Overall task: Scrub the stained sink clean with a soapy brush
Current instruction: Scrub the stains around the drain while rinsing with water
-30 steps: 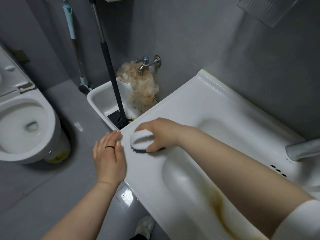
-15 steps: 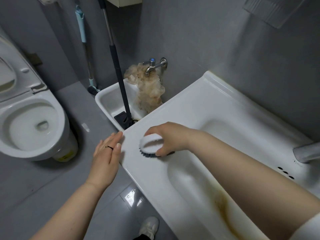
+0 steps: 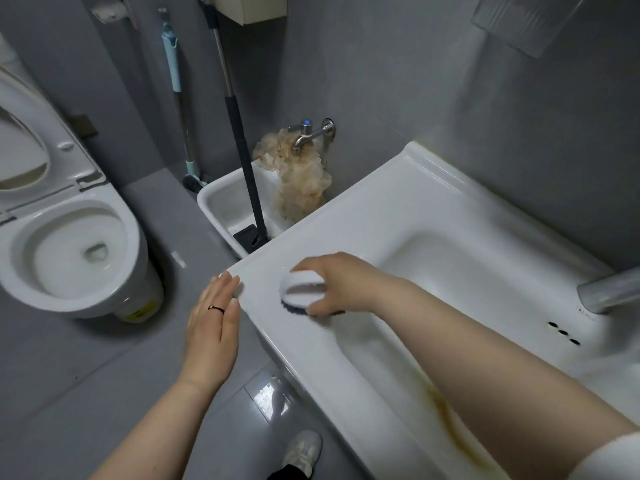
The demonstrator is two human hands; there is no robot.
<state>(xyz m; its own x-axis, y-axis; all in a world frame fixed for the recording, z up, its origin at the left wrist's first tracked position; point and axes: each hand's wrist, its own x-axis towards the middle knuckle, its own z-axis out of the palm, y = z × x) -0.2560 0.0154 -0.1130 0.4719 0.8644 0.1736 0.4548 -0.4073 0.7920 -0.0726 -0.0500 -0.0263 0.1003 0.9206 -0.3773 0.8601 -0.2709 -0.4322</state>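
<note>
Right hand (image 3: 341,284) grips brush (image 3: 300,289) on sink (image 3: 381,209) rim – left hand (image 3: 214,327) flat beside it

Under the right hand (image 3: 341,284) the brush (image 3: 300,289) shows a smooth white plastic back and dark bristles. It sits on the sink (image 3: 381,220), glossy white ceramic, stained rusty brown nearer the elbow. Beyond the hand gleams a polished metal wall tap (image 3: 309,133); below the left hand (image 3: 213,327) the floor (image 3: 69,375) is matt grey tile.

No legible text anywhere, yellow label (image 3: 138,314) low on the toilet (image 3: 69,296) base, print too blurred to read, small mark (image 3: 585,311) on the sink (image 3: 346,223) rim beside the faucet (image 3: 611,292), likewise unreadable.
</note>
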